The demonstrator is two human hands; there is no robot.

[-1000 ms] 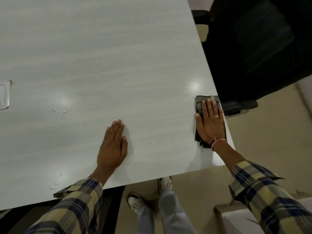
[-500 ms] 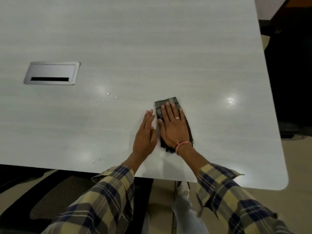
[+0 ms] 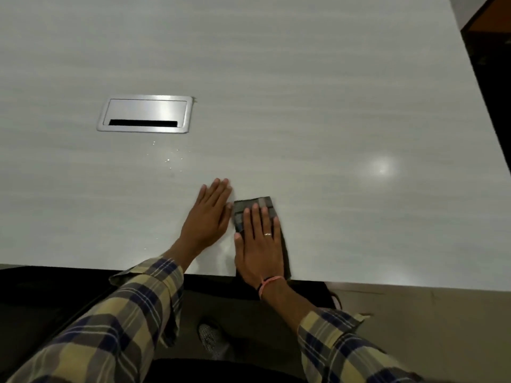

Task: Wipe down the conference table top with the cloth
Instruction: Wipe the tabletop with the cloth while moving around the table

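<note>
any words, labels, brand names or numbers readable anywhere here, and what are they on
None: no text can be read in this view.
The metal cable hatch in the table top is plain, with no marking.
The folded cloth under the right hand shows only checks.
The left hand rests on bare table.

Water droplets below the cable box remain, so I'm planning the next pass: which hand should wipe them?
Right hand: it already presses the cloth flat. The left hand lies bare on the table, nearer the droplets.
</note>
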